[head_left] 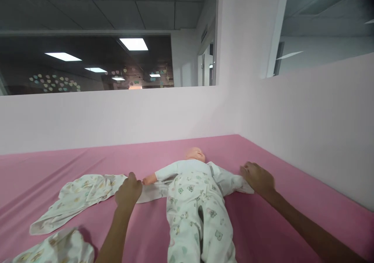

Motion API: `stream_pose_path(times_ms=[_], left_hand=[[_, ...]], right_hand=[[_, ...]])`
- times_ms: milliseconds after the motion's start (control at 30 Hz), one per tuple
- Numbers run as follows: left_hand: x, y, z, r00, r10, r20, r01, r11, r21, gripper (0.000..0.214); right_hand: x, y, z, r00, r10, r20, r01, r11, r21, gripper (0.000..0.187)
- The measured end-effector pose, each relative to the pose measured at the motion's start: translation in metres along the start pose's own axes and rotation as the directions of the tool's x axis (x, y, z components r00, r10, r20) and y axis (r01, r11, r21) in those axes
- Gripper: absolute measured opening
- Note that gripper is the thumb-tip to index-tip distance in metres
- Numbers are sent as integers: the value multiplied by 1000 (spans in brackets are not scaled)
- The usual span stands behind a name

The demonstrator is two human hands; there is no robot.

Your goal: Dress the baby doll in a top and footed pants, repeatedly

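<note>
A baby doll (195, 154) lies on its back with its arms spread, dressed in a white top (189, 166) and white printed pants (201, 212). The sleeve (228, 179) on the right side covers the doll's arm; on the left its bare hand (150, 179) sticks out. Part of a white baby shirt (153, 192) spreads beneath that left-side arm. My left hand (129, 191) is closed at the shirt's outer end, fingertips partly hidden. On the other side, my right hand (258, 178) is closed at the end of the right-side sleeve.
A printed baby garment (84, 191) lies flat at left, with another bunched printed cloth (62, 247) at the lower left. Pink sheeting (117, 157) covers the surface. White walls with windows (87, 60) stand behind and at right (315, 130).
</note>
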State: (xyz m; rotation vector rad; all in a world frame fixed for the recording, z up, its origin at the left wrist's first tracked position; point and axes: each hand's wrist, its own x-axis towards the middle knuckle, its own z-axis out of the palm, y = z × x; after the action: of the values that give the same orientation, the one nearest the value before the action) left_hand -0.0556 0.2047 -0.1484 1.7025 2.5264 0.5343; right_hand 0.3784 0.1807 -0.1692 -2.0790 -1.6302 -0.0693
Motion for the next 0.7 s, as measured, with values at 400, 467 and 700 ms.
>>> stream_pose_path(times_ms=[400, 467, 700], left_hand=[[-65, 220, 7, 578, 806, 132, -815, 559, 156, 29], [-62, 239, 16, 470, 848, 246, -882, 462, 94, 23], [-52, 260, 39, 364, 822, 439, -922, 386, 42, 26]], right_hand=[[8, 57, 38, 962, 98, 253, -130, 985, 114, 28], [7, 60, 38, 970, 68, 234, -99, 988, 123, 25], [27, 89, 31, 972, 194, 130, -207, 973, 103, 23]])
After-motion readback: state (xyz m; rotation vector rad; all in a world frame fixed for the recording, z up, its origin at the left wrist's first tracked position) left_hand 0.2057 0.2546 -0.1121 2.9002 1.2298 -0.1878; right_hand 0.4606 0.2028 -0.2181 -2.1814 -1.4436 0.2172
